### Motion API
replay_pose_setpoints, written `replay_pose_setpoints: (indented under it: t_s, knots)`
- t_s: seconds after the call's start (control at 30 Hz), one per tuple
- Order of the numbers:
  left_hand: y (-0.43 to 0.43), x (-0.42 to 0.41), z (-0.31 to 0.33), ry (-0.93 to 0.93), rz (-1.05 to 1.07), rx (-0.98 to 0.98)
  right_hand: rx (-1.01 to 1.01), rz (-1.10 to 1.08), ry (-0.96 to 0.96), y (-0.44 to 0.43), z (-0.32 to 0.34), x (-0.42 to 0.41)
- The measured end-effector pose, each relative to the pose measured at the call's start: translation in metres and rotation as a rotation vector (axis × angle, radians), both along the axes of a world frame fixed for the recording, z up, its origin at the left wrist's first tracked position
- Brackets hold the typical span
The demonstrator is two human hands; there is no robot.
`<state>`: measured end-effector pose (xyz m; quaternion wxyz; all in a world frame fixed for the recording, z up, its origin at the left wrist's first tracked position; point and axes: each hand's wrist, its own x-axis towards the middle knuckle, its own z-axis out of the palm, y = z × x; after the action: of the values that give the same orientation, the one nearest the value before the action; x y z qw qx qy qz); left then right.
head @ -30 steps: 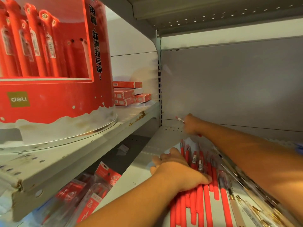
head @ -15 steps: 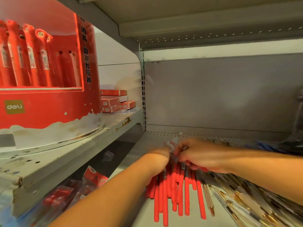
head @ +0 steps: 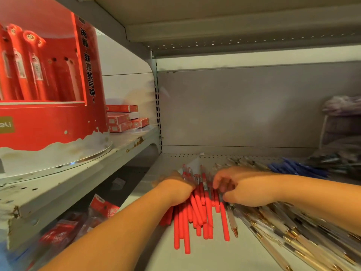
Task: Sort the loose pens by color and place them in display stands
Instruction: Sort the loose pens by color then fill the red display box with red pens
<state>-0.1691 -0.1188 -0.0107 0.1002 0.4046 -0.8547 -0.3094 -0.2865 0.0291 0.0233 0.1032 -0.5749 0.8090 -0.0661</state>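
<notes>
Red pens (head: 197, 212) lie bunched at the centre of the frame on the lower shelf (head: 214, 257), roughly parallel, with their ends uneven. My left hand (head: 175, 187) presses against the bunch's left side. Its fingers are hidden behind its back, so I cannot tell whether they curl round anything. My right hand (head: 240, 187) comes in from the right, its fingers curled down over the pens' far ends and, as far as the blur lets me judge, gripping a few.

I judge the sorting to be well along. The reds are gathered into one group, clear pens (head: 293, 227) with gold tips fan out at the lower right, and blue pens (head: 297, 169) lie in their own heap at the right, behind my forearm. None of these loose groups is in a stand yet, so the placing is left to do.

At the upper left, on the higher shelf, the red stand (head: 48, 118) holds a row of stocked pens (head: 23, 65) upright in its window, and several holes beside them are unfilled. Small red boxes (head: 125, 118) are stacked just behind it. At the far right, a wire basket (head: 341, 130) holds something pale that is too blurred to name.
</notes>
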Motion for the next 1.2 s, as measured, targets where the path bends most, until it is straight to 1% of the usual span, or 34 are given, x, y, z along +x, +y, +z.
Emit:
replay_pose_setpoints:
  t_s: [0.03,0.1,0.2,0.3,0.37,0.5,0.7,0.77,0.87,0.97,1.1,1.2]
  knots:
    - [0.000,0.001,0.001,-0.008,0.002,-0.030,0.050,0.018,0.042,0.001,-0.003,-0.006]
    - [0.000,0.004,0.002,-0.009,-0.020,-0.059,0.082,0.048,0.094,0.000,-0.007,-0.015]
    - [-0.002,0.007,0.008,-0.067,-0.030,-0.134,0.049,0.073,0.029,-0.006,-0.010,-0.023]
    - [-0.003,0.010,0.012,-0.014,-0.051,-0.115,0.011,0.110,-0.017,-0.015,-0.014,-0.031]
    - [0.000,0.016,0.011,0.023,-0.136,-0.084,0.002,0.134,-0.035,-0.022,-0.015,-0.037]
    - [0.006,0.026,0.003,-0.097,-0.290,-0.108,-0.015,0.150,-0.048,-0.039,-0.009,-0.056]
    - [0.014,0.037,-0.008,-0.164,-0.358,-0.198,-0.153,0.089,-0.040,-0.085,-0.015,-0.089]
    - [0.018,0.041,-0.013,-0.210,-0.425,-0.211,-0.135,0.082,-0.037,-0.098,-0.020,-0.093]
    - [0.025,0.045,-0.021,-0.279,-0.504,-0.262,-0.044,0.097,0.029,-0.112,-0.026,-0.091]
    - [0.029,0.044,-0.026,-0.292,-0.523,-0.308,0.010,0.115,0.043,-0.117,-0.032,-0.085]
    - [0.029,0.040,-0.031,-0.243,-0.503,-0.439,-0.043,0.120,0.036,-0.114,-0.035,-0.077]
    - [0.030,0.037,-0.032,-0.212,-0.482,-0.480,-0.089,0.107,0.071,-0.112,-0.040,-0.071]
